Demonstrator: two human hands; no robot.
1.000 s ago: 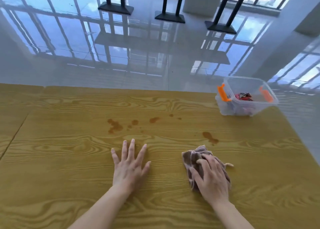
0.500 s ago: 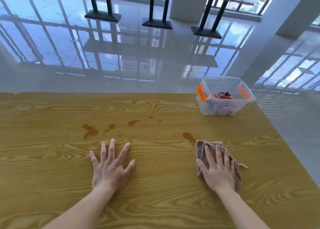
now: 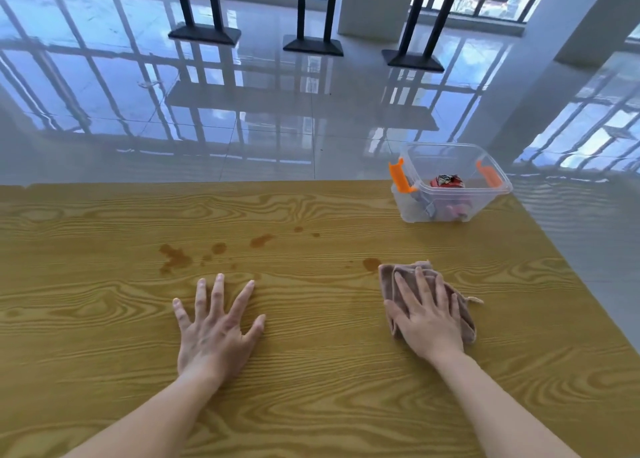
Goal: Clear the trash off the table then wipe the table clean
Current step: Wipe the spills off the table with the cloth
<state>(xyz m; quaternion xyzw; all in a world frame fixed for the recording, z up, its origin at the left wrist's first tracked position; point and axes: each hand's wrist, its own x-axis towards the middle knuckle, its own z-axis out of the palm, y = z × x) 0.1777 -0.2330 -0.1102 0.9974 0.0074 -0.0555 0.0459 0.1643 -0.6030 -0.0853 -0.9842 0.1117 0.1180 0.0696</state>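
My right hand (image 3: pixel 427 319) lies flat on a brownish-pink cloth (image 3: pixel 391 277), pressing it onto the wooden table (image 3: pixel 311 371). The cloth's far left corner touches a brown stain (image 3: pixel 370 263). More brown stains (image 3: pixel 175 257) spread over the table's middle, with one (image 3: pixel 260 240) further right. My left hand (image 3: pixel 214 329) rests palm down with fingers spread, just in front of those stains, holding nothing. A clear plastic bin (image 3: pixel 485 198) with orange handles stands at the table's far right corner, with red trash (image 3: pixel 446 181) inside.
The table's far edge runs just beyond the bin and its right edge slants down the right side. Beyond lies a glossy tiled floor (image 3: pixel 277 111) with black table legs (image 3: pixel 204 25) and a white pillar (image 3: pixel 568 42).
My right hand has slid the cloth rightwards and forwards, flattening onto it, until it reaches the right stain. My left hand has stayed flat on the table. The view has shifted to the right.
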